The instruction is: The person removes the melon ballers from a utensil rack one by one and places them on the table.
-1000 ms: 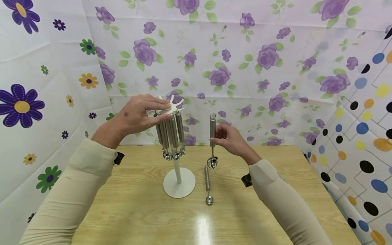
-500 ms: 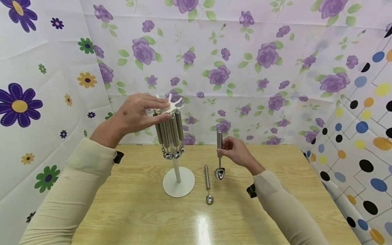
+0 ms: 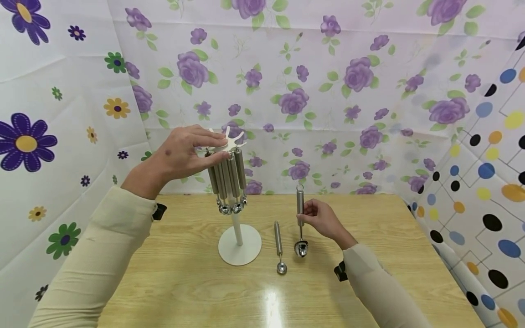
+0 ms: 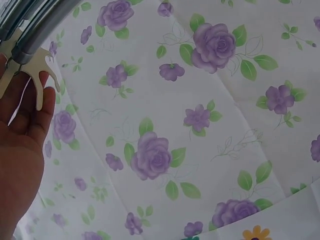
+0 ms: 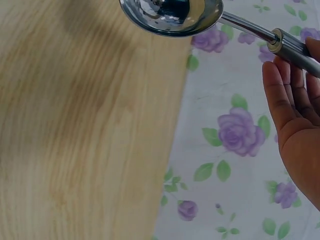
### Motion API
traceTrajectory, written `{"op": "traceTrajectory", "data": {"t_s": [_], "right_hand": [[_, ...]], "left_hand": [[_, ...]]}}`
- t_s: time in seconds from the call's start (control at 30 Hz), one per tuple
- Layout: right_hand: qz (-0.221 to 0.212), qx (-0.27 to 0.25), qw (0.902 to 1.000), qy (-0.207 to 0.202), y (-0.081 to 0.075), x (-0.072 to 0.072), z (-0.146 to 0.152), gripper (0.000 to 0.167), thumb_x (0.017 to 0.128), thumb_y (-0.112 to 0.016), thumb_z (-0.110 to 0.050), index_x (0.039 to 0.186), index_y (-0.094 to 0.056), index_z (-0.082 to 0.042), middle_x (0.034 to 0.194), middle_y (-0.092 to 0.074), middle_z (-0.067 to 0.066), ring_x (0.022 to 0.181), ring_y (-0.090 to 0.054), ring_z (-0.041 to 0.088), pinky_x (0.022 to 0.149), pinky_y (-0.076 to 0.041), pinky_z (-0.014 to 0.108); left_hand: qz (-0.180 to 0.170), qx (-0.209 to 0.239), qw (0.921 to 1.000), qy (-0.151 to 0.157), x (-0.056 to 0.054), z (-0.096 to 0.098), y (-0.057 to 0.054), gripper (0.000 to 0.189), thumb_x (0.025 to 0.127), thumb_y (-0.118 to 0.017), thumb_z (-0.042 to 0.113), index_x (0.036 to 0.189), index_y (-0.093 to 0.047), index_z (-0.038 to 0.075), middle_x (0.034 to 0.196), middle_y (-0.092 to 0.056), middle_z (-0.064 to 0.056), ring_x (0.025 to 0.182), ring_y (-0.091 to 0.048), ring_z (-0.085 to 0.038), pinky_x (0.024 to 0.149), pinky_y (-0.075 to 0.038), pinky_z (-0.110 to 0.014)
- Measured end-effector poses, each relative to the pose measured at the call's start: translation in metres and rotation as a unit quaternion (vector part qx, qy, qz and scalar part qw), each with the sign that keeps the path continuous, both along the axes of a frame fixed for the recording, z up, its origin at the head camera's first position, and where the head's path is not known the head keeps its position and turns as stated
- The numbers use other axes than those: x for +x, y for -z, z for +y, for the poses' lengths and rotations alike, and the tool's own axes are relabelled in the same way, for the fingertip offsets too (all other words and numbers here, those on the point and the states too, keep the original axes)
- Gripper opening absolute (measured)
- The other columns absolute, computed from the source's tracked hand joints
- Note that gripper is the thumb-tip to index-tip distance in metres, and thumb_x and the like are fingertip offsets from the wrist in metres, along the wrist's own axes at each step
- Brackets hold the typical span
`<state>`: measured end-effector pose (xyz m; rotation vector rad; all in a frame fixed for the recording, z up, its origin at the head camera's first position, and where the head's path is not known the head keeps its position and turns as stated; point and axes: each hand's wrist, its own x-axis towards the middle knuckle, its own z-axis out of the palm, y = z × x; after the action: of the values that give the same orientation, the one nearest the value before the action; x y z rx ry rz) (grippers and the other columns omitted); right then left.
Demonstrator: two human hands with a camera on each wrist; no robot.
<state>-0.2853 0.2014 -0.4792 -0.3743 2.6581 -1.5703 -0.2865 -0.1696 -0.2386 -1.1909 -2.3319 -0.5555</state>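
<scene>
In the head view my left hand [image 3: 184, 148] grips the white top [image 3: 231, 143] of a utensil stand; the left wrist view shows its fingers among the hooks. Several steel scoops [image 3: 231, 177] hang there, bowls down. To the right, my right hand [image 3: 321, 218] pinches the grey handle of a steel scoop [image 3: 301, 207], upright with its bowl at the bottom, over the table. The right wrist view shows its shiny round bowl [image 5: 172, 17] and thin neck. A smaller scoop [image 3: 279, 243] lies on the table between the stand and the held scoop.
The stand's round white base [image 3: 239, 255] rests on the wooden table [image 3: 184, 282]. Floral cloth [image 3: 320, 118] covers the back, and a dotted cloth [image 3: 484, 218] hangs along the right side.
My right hand has moved right and down with the scoop, away from the stand and closer to the table. The left hand stays at the top of the stand.
</scene>
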Motion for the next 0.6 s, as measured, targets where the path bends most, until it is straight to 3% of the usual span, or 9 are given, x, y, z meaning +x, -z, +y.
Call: {"op": "traceTrajectory", "data": {"t_s": [0.2,0.43,0.6], "right_hand": [[-0.005,-0.001,0.9999,0.015,0.016,0.003,0.005,0.024,0.092,-0.074,-0.017,0.106,-0.062,-0.002,0.095,-0.064,0.008,0.083,-0.061,0.019,0.071,-0.052,0.031],[-0.013,-0.011,0.9997,0.017,0.032,0.002,0.007,0.024,0.091,-0.075,-0.016,0.105,-0.062,-0.002,0.093,-0.064,0.007,0.081,-0.061,0.02,0.068,-0.053,0.03],[-0.018,-0.013,0.9995,0.023,0.041,0.002,0.009,0.023,0.091,-0.075,-0.016,0.103,-0.063,-0.001,0.092,-0.064,0.008,0.079,-0.061,0.019,0.067,-0.053,0.032]], "left_hand": [[0.003,0.0,1.0,0.002,0.0,0.0,0.001,0.032,0.086,-0.079,0.019,0.114,-0.076,0.003,0.12,-0.071,-0.011,0.111,-0.065,-0.033,0.093,-0.05,-0.053],[0.01,-0.009,0.9999,-0.004,0.0,-0.001,-0.001,0.034,0.085,-0.079,0.022,0.114,-0.076,0.005,0.121,-0.07,-0.012,0.112,-0.065,-0.033,0.104,-0.042,-0.055],[0.005,-0.012,0.9999,0.0,0.0,-0.002,-0.002,0.033,0.085,-0.079,0.02,0.115,-0.076,0.005,0.121,-0.071,-0.011,0.112,-0.064,-0.033,0.099,-0.046,-0.055]]}}
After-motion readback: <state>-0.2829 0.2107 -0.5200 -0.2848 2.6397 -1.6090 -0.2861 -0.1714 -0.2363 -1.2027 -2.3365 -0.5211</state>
